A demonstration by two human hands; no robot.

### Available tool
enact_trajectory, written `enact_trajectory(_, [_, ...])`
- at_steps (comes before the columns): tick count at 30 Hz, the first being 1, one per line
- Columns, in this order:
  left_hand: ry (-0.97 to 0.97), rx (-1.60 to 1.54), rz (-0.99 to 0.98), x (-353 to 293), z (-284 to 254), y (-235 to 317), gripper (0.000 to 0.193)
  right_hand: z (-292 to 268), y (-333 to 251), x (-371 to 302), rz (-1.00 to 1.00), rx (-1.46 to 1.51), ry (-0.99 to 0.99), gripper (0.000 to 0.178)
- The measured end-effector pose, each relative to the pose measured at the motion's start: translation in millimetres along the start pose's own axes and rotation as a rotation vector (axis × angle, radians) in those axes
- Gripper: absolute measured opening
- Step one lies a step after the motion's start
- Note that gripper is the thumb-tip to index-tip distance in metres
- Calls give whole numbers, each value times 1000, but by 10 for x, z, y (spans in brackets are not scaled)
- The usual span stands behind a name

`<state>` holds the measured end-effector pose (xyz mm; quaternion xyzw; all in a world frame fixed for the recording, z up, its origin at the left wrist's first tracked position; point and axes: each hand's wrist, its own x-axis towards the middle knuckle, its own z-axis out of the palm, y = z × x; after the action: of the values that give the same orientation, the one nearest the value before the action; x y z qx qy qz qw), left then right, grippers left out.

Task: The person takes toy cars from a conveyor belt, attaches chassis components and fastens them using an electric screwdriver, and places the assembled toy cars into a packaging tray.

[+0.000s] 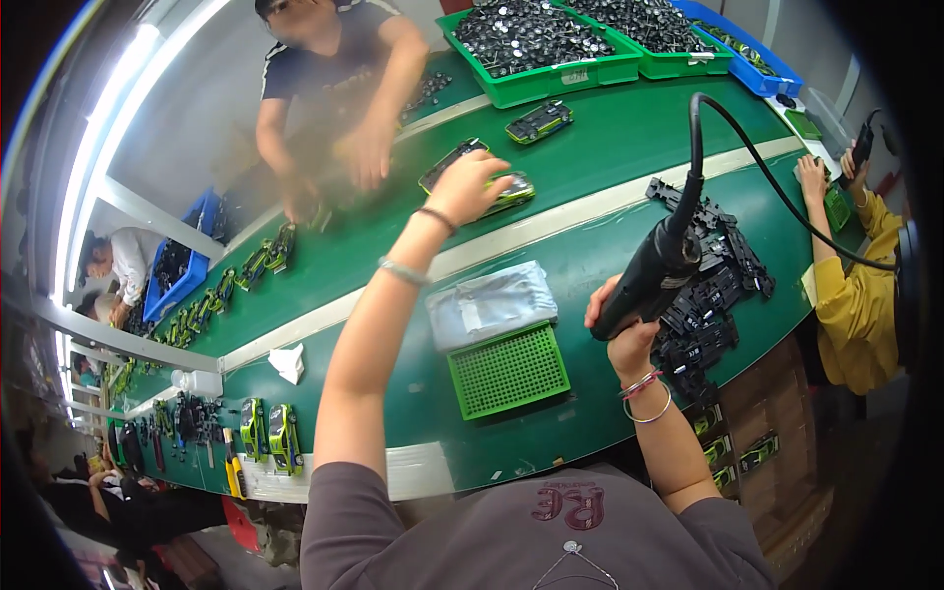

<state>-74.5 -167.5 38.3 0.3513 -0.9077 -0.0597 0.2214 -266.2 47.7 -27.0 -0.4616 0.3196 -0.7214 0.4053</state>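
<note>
Green tabletop (pixel 605 428) spreads before you. Your left hand (pixel 466 191) bends its fingers over toy cars (pixel 515 193) beyond the pale strip (pixel 629 200), grip unclear; your right hand (pixel 629 342) grips a corded black tool (pixel 649 273).

Power screwdriver (pixel 644 280), in right hand (pixel 627 332): one. Toy cars (pixel 516 191), at left hand (pixel 470 187): two. Heaped green bins (pixel 565 83), beyond it: two. Green basket (pixel 508 372), between hands: one.

A long tube light (pixel 136 59) shines near a pale wall (pixel 211 103)
</note>
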Motion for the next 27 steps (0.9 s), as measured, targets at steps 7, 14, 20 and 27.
enact_trajectory(7, [-209, 81, -102, 423, 579, 331, 35, 48, -43, 3, 33, 87, -29, 90])
enact_trajectory(14, [-289, 540, -410, -1658, -831, -533, 32, 56, -74, 7, 49, -75, 38, 86])
enact_trajectory(20, [86, 386, -826, -3672, -1754, 531, 34, 22, -32, 13, 27, -262, -77, 90])
enact_trajectory(27, [393, 432, -1424, -5508, -1659, 2098, 39, 70, -106, 83, 62, -303, -139, 95])
